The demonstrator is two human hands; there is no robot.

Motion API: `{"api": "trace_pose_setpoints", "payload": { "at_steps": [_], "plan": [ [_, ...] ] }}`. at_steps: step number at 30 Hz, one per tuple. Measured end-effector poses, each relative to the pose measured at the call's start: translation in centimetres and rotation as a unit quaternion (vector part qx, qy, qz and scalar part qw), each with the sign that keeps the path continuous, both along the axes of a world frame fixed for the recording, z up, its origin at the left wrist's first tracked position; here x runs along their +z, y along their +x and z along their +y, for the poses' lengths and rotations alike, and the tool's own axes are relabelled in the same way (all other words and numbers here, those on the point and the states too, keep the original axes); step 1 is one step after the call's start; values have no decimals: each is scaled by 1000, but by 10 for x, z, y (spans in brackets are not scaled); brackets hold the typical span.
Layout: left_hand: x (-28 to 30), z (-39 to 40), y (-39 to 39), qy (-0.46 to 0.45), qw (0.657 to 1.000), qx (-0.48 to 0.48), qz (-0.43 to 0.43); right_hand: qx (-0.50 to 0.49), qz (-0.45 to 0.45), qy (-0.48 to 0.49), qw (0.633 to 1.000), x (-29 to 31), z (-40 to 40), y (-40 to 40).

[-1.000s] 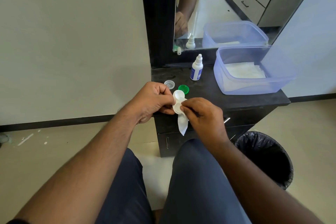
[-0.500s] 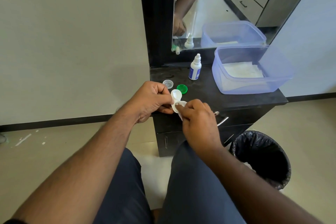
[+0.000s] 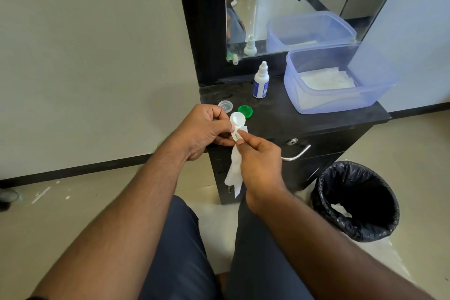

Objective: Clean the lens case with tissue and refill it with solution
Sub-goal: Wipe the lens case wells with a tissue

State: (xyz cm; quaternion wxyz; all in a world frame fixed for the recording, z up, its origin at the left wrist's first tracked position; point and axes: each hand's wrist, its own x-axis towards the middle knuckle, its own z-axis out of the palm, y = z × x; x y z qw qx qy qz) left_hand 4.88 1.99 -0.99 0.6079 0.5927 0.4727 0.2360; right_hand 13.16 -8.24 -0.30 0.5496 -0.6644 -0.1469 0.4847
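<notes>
Head view: left hand [image 3: 204,129] curls its fingers and thumb round the near cup of the white lens case [image 3: 237,124], gripping it by the left edge. Right hand [image 3: 259,161] pinches a white tissue [image 3: 234,173] and pushes it with a fingertip into that near cup; the loose tail hangs down past the palm. The case's long axis runs away from the person, its far cup open and facing up. Just beyond the left hand, a clear cap [image 3: 225,106] and a green cap [image 3: 245,111] lie on the bench [image 3: 316,122], the solution bottle [image 3: 261,80] upright farther back. Compared with half a second ago, more tissue hangs free below the right hand.
</notes>
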Motion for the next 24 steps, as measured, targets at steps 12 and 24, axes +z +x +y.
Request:
{"api": "trace_pose_setpoints", "payload": {
  "at_steps": [12, 24],
  "plan": [
    [2, -1, 2, -15, 999, 28, -13, 59, -118, 58, 990, -17, 3, 5],
    [8, -3, 4, -12, 1000, 10, 12, 372, -638, 117, 664, -12, 10, 63]
  ]
}}
